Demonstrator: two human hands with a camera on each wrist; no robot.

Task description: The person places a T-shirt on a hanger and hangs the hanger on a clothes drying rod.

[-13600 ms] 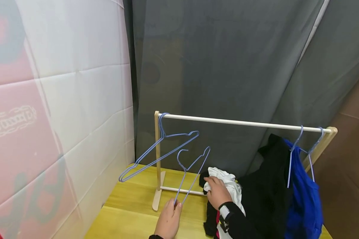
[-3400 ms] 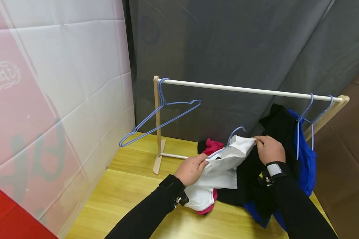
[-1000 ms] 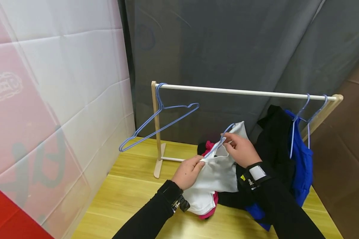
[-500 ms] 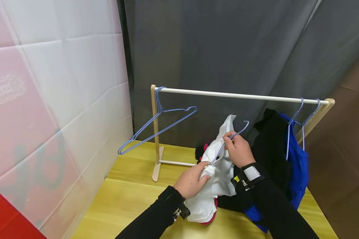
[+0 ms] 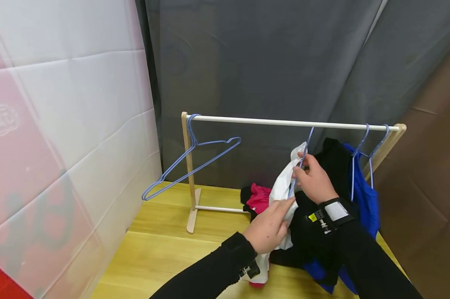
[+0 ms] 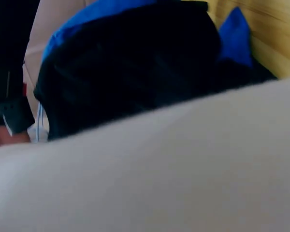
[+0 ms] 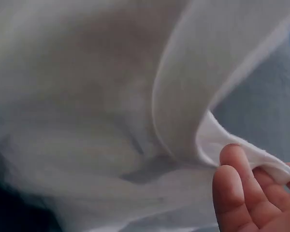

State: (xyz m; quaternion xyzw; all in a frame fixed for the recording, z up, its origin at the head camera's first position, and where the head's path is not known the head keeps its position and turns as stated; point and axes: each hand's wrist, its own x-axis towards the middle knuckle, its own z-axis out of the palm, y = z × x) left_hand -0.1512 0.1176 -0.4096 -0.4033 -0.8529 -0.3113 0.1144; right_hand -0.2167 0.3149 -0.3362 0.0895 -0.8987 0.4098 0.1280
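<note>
In the head view, a white shirt (image 5: 281,185) hangs from a blue wire hanger (image 5: 307,149) held in front of the rack. My right hand (image 5: 315,182) pinches the hanger and cloth below the hook; the hook's top overlaps the rail in this view. Lower down, my left hand (image 5: 268,227) grips the shirt and hanger at one shoulder. In the right wrist view, fingers (image 7: 228,186) curl at the edge of the white neckline. A pale blurred surface fills the lower left wrist view, with a black garment (image 6: 130,67) beyond it.
A white rail (image 5: 254,121) spans the wooden rack. Bare blue hangers (image 5: 195,145) hang at its left end; a blue garment (image 5: 368,207) and black clothing hang at the right. A pink cloth (image 5: 259,197) lies on the wooden table (image 5: 165,249). Grey curtain (image 5: 269,62) stands behind.
The right hand went from working at the neckline to pinching the hanger. Both hands have carried shirt and hanger rightward, and the hook now stands upright at the rail. More pink cloth shows.
</note>
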